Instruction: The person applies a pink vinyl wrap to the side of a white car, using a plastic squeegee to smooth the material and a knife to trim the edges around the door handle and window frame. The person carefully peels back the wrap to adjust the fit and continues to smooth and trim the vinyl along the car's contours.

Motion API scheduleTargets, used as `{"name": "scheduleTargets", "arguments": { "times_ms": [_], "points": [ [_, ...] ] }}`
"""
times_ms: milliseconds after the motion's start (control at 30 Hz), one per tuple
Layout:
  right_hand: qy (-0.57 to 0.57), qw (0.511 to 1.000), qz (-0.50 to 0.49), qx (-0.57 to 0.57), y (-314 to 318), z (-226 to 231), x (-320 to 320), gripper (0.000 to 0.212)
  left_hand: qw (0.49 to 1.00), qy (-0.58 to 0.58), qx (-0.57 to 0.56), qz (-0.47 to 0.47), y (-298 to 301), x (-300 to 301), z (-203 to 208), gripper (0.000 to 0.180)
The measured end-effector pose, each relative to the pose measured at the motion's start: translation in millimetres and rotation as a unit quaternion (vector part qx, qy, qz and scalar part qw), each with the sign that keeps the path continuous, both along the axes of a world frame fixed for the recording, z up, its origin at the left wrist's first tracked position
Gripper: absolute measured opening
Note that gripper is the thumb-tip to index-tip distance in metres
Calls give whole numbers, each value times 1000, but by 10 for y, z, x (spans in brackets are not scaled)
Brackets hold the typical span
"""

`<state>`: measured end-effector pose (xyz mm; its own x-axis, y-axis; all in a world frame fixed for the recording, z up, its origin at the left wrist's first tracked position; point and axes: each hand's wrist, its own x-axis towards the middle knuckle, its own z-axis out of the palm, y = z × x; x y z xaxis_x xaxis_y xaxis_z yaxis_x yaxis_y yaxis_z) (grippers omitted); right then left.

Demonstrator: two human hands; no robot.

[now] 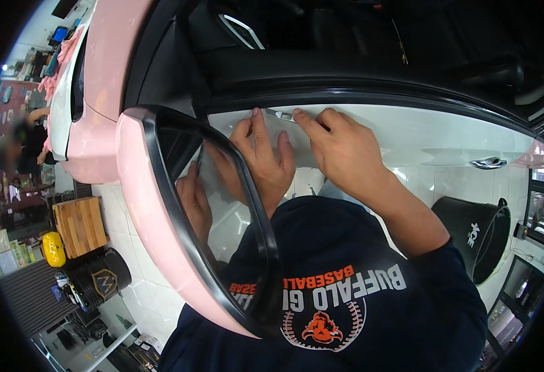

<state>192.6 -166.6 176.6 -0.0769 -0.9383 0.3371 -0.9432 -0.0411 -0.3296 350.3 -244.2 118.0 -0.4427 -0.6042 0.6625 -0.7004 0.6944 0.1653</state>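
A white car door panel (421, 133) runs across the middle, just below the black window trim (359, 96). At its upper edge, near the mirror, my right hand (346, 146) grips a small slim grey-and-white tool (282, 116), index finger laid along it. The tool's kind is hard to make out; it lies flat against the panel just under the trim. My left hand (261, 146) has its fingers stretched up, fingertips touching the panel beside the tool's left end, thumb apart. A pink side mirror (145, 186) with black framing stands in front of my left wrist and reflects the hand.
A chrome door handle (488, 163) sits at the right. A black bin (470, 239) stands on the tiled floor behind it. At left are a wooden box (80, 227), a yellow case (53, 249) and a black drum (101, 276). Another person (33, 139) is beyond the pink fender (95, 142).
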Motion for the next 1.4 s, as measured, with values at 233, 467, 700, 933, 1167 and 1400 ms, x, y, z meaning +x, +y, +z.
{"name": "scheduleTargets", "arguments": {
  "times_ms": [233, 467, 700, 933, 1167, 1400],
  "points": [
    [0, 1000, 18, 3, -36, 37, 4, 43, 1000, 14, 11, -6, 23, -2, -27, 51],
    [-35, 999, 33, 12, -65, 19, -73, 42, 999, 25, 18, -11, 51, -76, -20, 50],
    [-36, 999, 34, 5, -45, 4, -84, 42, 999, 39, 30, -5, 74, -89, -43, 48],
    [-26, 998, 45, 30, -75, 76, -76, 43, 998, 48, 36, 6, 94, -98, -53, 46],
    [-23, 998, 51, 26, -83, 90, -76, 42, 997, 59, 49, 2, 87, -101, -67, 45],
    [-85, 994, 71, 22, -119, 57, -130, 37, 992, 93, 83, -5, 53, -108, -152, 43]
  ]
}}
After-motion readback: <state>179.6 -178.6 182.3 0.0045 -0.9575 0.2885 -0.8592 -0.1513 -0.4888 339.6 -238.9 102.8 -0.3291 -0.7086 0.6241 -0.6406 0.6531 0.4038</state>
